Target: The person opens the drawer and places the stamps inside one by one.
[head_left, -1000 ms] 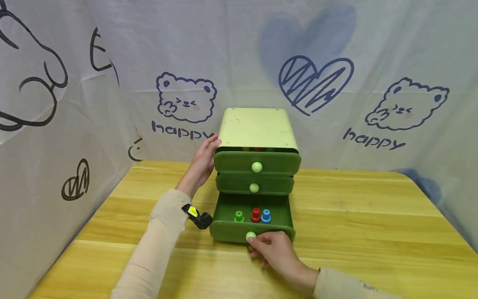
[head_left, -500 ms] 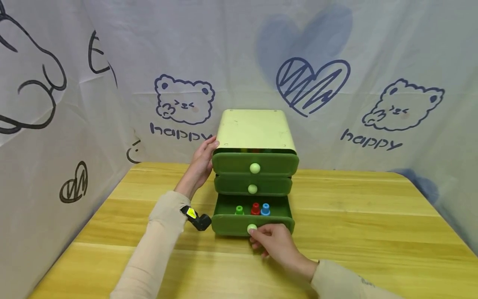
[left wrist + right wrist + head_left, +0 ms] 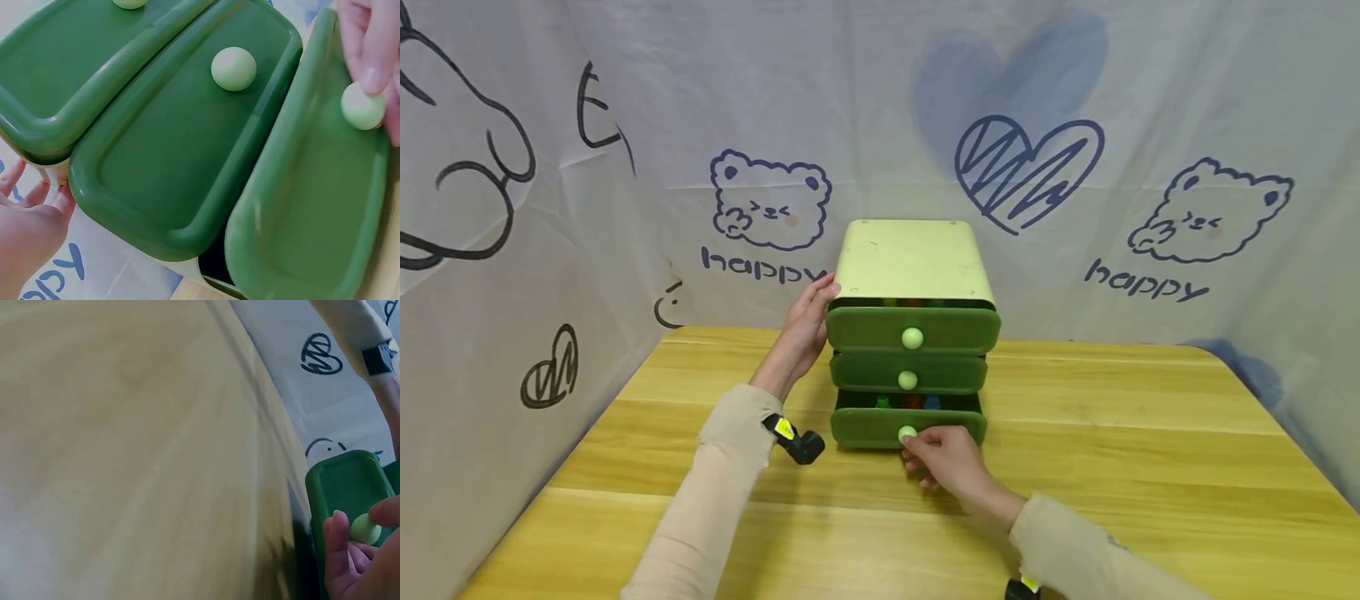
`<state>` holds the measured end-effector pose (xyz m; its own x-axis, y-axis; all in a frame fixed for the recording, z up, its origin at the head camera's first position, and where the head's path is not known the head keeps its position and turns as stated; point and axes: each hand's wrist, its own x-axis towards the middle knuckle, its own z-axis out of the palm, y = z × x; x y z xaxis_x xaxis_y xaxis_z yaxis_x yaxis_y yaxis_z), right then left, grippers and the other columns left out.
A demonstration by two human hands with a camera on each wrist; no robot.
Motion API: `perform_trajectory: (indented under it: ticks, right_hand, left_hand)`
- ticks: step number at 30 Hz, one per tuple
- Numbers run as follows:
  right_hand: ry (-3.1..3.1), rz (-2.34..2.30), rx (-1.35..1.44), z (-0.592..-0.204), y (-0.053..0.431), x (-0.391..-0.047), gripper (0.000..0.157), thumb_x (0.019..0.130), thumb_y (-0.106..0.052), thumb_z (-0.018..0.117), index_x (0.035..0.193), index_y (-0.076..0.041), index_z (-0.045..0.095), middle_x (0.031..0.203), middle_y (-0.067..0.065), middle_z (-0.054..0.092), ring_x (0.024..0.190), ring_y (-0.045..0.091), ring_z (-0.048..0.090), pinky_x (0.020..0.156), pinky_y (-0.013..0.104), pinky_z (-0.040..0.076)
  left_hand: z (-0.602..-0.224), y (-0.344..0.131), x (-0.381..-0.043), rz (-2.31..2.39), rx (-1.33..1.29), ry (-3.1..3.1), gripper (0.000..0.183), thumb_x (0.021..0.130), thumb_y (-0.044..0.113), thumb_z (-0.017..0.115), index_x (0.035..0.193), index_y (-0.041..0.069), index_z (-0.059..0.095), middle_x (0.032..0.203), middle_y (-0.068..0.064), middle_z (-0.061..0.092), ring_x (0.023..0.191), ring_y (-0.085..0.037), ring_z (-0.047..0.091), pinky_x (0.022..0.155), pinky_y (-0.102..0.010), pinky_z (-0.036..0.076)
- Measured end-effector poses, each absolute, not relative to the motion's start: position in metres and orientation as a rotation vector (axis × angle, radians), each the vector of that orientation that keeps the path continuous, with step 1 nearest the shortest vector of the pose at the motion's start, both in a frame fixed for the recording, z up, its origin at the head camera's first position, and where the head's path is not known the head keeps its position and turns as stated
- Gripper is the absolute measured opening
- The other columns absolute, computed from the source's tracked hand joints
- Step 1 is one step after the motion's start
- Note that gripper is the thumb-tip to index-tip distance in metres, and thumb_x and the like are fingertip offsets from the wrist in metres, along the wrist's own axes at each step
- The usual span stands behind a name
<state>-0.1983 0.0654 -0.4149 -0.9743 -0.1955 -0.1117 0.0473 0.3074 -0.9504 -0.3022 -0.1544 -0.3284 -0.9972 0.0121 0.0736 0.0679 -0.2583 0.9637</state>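
A small cabinet with a pale yellow-green top [image 3: 913, 258] and three green drawers stands on the table. My right hand [image 3: 953, 465] pinches the round knob [image 3: 907, 434] of the bottom drawer [image 3: 861, 428] between thumb and fingers. That drawer is partly out. Over its front show the tops of a green piece [image 3: 882, 402], a red piece [image 3: 913, 402] and a blue piece [image 3: 932, 402]; the rest of them is hidden. My left hand [image 3: 805, 329] rests against the cabinet's left side, its fingers extended along the shell in the left wrist view.
The middle drawer [image 3: 861, 371] and top drawer [image 3: 865, 329] sit above. Coloured things show dimly through the top drawer's gap. Behind the wooden table [image 3: 1120, 433] hangs a white cloth [image 3: 895, 100] with drawn bears and hearts.
My right hand has pushed the bottom drawer inward, away from me, so the coloured pieces are now mostly covered. The left hand has stayed at the cabinet's side.
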Motion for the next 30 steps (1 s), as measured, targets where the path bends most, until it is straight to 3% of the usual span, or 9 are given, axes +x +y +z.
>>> perform_trajectory:
  ticks: [11, 17, 30]
  right_hand:
    - [2.386, -1.708, -0.102, -0.417, 0.062, -0.222, 0.016, 0.092, -0.011, 0.066, 0.091, 0.005, 0.07, 0.081, 0.01, 0.07, 0.066, 0.015, 0.063, 0.053, 0.029, 0.054]
    - [2.44, -1.663, -0.148, -0.418, 0.06, -0.233, 0.017, 0.092, -0.011, 0.065, 0.09, 0.005, 0.069, 0.079, 0.01, 0.069, 0.062, 0.015, 0.062, 0.052, 0.03, 0.054]
    - [2.46, -1.618, -0.197, -0.423, 0.061, -0.246, 0.016, 0.093, -0.01, 0.063, 0.093, 0.004, 0.069, 0.079, 0.009, 0.069, 0.069, 0.015, 0.063, 0.055, 0.03, 0.054]
  left_hand:
    - [-0.328, -0.154, -0.3, -2.468, -0.14, -1.897, 0.066, 0.093, 0.027, 0.054, 0.151, 0.007, 0.029, 0.15, -0.014, 0.033, 0.135, -0.028, 0.035, 0.109, -0.035, 0.035]
    - [-0.328, -0.155, -0.302, -2.461, -0.141, -1.888, 0.067, 0.093, 0.026, 0.054, 0.151, 0.006, 0.028, 0.151, -0.014, 0.031, 0.136, -0.028, 0.033, 0.11, -0.036, 0.033]
    - [-0.327, -0.155, -0.301, -2.454, -0.132, -1.896, 0.066, 0.093, 0.025, 0.053, 0.151, 0.005, 0.029, 0.151, -0.014, 0.031, 0.136, -0.029, 0.033, 0.109, -0.035, 0.034]
